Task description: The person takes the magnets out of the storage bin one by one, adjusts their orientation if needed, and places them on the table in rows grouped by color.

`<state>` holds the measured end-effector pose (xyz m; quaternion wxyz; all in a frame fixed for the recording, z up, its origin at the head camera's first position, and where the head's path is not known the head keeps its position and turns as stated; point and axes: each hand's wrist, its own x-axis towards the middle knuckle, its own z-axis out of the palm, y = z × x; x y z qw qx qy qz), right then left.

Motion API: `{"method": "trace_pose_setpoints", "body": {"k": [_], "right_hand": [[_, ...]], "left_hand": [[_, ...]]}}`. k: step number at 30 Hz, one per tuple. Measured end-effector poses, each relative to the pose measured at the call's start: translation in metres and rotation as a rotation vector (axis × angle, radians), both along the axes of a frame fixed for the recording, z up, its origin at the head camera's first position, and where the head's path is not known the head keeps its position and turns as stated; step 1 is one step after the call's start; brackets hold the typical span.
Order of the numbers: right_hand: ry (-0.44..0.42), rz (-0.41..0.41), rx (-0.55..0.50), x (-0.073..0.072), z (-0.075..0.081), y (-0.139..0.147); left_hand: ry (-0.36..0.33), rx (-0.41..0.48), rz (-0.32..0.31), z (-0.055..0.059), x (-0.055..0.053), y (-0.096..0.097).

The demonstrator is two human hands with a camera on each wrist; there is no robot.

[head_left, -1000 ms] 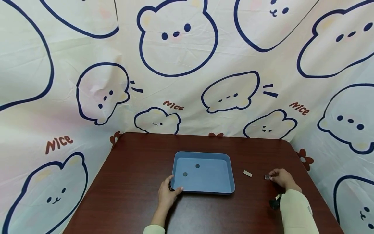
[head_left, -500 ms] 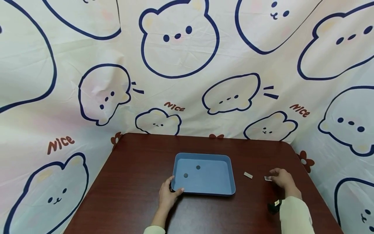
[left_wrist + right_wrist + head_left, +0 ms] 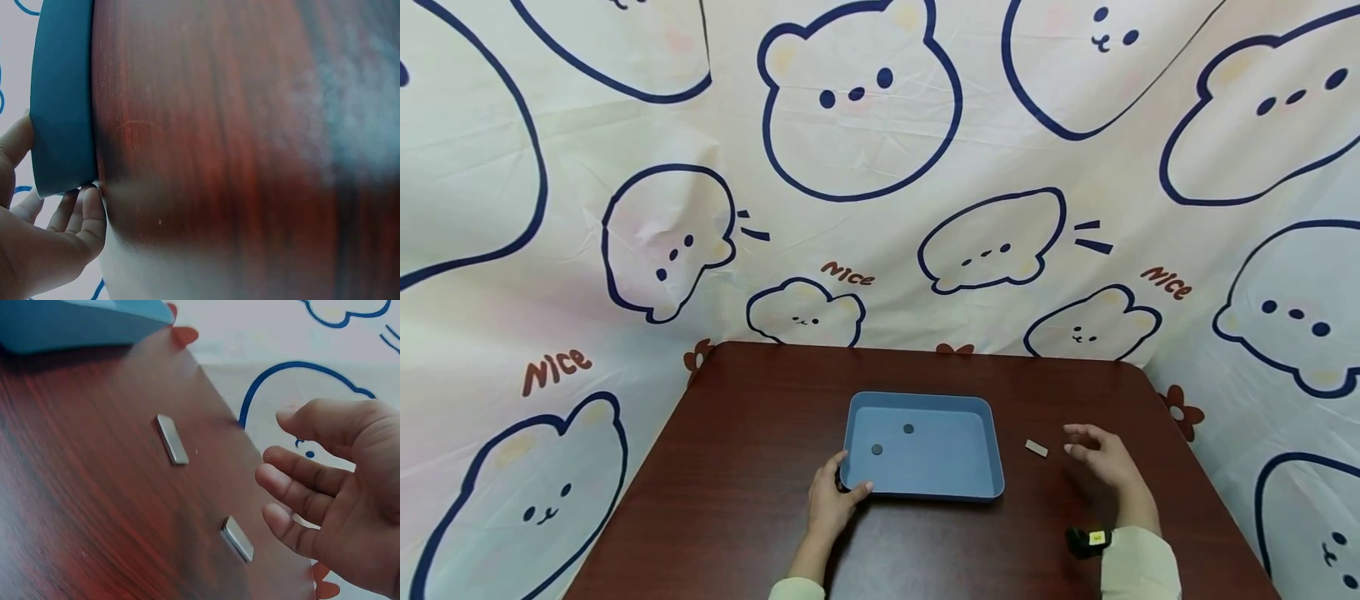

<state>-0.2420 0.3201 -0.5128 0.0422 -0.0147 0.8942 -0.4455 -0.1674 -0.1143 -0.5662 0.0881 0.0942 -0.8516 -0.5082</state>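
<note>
A shallow blue tray (image 3: pixel 925 446) lies on the table with two small dark discs (image 3: pixel 908 429) inside it. My left hand (image 3: pixel 831 504) grips its near left corner, thumb on the front wall and fingers around the side; the left wrist view shows the fingertips at the tray wall (image 3: pixel 62 100). My right hand (image 3: pixel 1105 458) is over the table to the right of the tray, fingers apart and holding nothing. In the right wrist view two flat, silvery rectangular pieces lie near it: one (image 3: pixel 172 439) nearer the tray, another (image 3: pixel 237 539) nearer the fingers. The head view hides the second behind the hand.
The dark brown wooden table (image 3: pixel 760 417) ends at a back edge against a cloth (image 3: pixel 865 233) printed with cartoon bears. A black wrist camera (image 3: pixel 1086 542) sits on the right wrist.
My right hand has let go of the silvery rectangular piece and lifted, its fingers spreading and shifting left. My left hand stays on the tray corner.
</note>
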Motion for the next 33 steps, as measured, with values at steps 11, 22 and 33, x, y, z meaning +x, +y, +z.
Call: {"method": "trace_pose_setpoints", "body": {"k": [11, 22, 33], "right_hand": [[0.009, 0.005, -0.193, 0.000, 0.002, -0.027], [-0.008, 0.024, -0.292, -0.001, 0.007, -0.056], [0.008, 0.087, -0.416, -0.014, 0.000, -0.091]], "left_hand": [[-0.013, -0.007, 0.000, 0.002, -0.001, 0.002], [-0.016, 0.007, -0.002, 0.003, -0.001, 0.003], [-0.012, -0.017, 0.007, 0.001, -0.002, 0.002]]}}
